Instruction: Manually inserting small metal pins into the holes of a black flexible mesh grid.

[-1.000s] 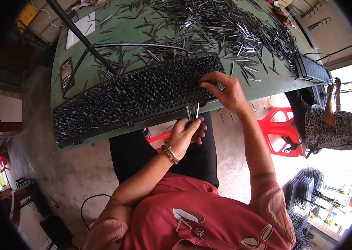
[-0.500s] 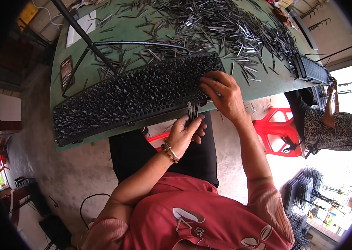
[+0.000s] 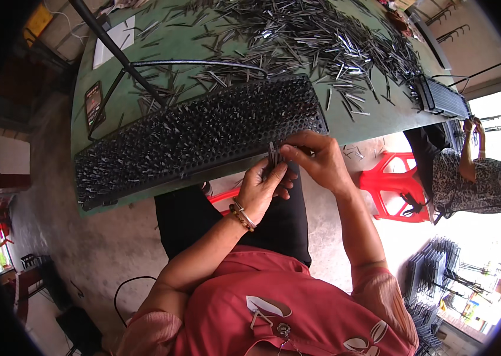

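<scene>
We are looking at a small bundle of thin metal strips, which is pointing up at the near side of a long black perforated rack, a little right of the middle. Our left hand is grasping the bundle's lower part between thumb and fingers, while our right hand is holding its thumb and forefinger close against the bundle's right side; we are unable to tell whether those fingertips are gripping a strip. Two bracelets are circling our left wrist. The rack is lying slantwise along the near edge of the desk, and many strips are bristling from its holes, though some holes toward the right are showing bare. Beyond it, a broad heap of loose strips is spreading over the green desk, densest toward the far right. A black metal rod is slanting above the rack's left part. On the left a phone is lying, with a flat white piece lying farther off. At the right end a second rack is standing, and another person is holding both hands near it. A red stool is standing between us.
</scene>
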A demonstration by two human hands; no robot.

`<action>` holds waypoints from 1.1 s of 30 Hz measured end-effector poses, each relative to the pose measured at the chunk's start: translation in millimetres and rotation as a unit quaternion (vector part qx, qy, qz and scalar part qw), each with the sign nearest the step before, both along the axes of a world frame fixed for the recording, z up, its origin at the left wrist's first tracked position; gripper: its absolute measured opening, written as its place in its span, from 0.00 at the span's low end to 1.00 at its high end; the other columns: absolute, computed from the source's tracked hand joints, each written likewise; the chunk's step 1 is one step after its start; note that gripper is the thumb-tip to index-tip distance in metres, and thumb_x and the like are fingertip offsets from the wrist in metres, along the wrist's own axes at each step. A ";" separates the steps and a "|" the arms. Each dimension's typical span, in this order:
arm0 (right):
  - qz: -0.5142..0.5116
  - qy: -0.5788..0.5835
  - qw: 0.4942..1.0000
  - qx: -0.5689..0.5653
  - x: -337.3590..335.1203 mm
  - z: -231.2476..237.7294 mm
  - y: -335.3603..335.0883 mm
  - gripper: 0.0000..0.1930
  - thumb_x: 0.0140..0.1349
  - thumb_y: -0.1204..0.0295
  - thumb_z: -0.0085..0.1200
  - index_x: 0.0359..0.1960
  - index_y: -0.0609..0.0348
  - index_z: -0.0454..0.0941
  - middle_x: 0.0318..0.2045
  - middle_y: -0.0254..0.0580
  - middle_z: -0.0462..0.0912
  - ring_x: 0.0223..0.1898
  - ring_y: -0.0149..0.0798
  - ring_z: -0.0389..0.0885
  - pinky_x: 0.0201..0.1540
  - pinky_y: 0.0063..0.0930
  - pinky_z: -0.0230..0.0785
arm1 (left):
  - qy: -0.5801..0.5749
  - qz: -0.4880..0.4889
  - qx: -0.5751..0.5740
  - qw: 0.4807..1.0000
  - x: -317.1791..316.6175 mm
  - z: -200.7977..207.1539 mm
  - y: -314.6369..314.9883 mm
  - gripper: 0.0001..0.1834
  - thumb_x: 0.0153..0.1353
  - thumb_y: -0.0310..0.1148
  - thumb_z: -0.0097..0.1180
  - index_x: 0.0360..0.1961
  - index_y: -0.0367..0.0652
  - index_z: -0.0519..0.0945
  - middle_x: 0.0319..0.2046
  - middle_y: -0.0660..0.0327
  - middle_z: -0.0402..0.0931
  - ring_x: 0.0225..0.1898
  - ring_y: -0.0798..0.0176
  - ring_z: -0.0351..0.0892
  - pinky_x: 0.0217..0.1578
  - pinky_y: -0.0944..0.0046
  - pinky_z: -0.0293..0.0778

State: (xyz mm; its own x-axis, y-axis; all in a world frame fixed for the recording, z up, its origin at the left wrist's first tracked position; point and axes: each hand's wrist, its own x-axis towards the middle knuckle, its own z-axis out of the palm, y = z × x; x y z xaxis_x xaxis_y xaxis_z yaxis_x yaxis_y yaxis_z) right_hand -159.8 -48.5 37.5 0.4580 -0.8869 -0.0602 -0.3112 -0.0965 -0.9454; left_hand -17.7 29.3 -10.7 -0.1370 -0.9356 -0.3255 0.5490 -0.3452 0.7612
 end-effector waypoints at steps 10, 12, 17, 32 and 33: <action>-0.166 -0.086 0.982 -0.007 -12.8 7.1 -13.9 0.09 0.60 0.72 0.58 0.37 0.66 0.81 0.27 0.35 0.81 0.24 0.22 0.71 0.26 0.17 0.65 | -0.008 -0.008 0.007 1.000 -10.3 7.5 -14.8 0.14 0.69 0.38 0.44 0.45 0.40 0.74 0.31 0.61 0.78 0.28 0.72 0.76 0.25 0.72 0.75; -0.179 -0.080 0.980 -0.036 -10.5 5.3 -22.8 0.10 0.60 0.71 0.58 0.38 0.66 0.80 0.27 0.33 0.81 0.24 0.22 0.71 0.27 0.16 0.65 | -0.017 -0.009 0.014 1.000 -11.2 5.6 -16.1 0.14 0.69 0.38 0.44 0.45 0.40 0.73 0.31 0.61 0.78 0.28 0.72 0.76 0.24 0.72 0.75; -0.167 -0.004 0.972 -0.164 -7.2 -3.2 -39.7 0.08 0.59 0.74 0.58 0.38 0.63 0.81 0.29 0.35 0.82 0.28 0.24 0.75 0.31 0.17 0.68 | -0.027 -0.037 0.030 0.999 -12.0 -1.3 -12.4 0.14 0.69 0.39 0.44 0.47 0.42 0.73 0.33 0.61 0.78 0.30 0.71 0.75 0.27 0.72 0.73; -0.076 0.010 0.949 -0.307 -3.2 -7.9 -42.7 0.07 0.54 0.81 0.57 0.36 0.64 0.80 0.33 0.44 0.82 0.33 0.37 0.81 0.36 0.25 0.72 | 0.004 -0.049 0.028 0.998 -5.4 -11.1 -9.3 0.15 0.69 0.38 0.43 0.50 0.40 0.71 0.36 0.59 0.78 0.33 0.70 0.76 0.29 0.70 0.75; -0.083 0.015 0.947 -0.309 -4.1 -8.1 -42.5 0.07 0.54 0.81 0.57 0.36 0.64 0.80 0.33 0.44 0.82 0.33 0.38 0.81 0.36 0.25 0.72 | 0.029 -0.053 0.025 0.998 -4.2 -13.9 -8.8 0.15 0.69 0.37 0.43 0.51 0.40 0.71 0.37 0.58 0.78 0.34 0.69 0.77 0.31 0.70 0.76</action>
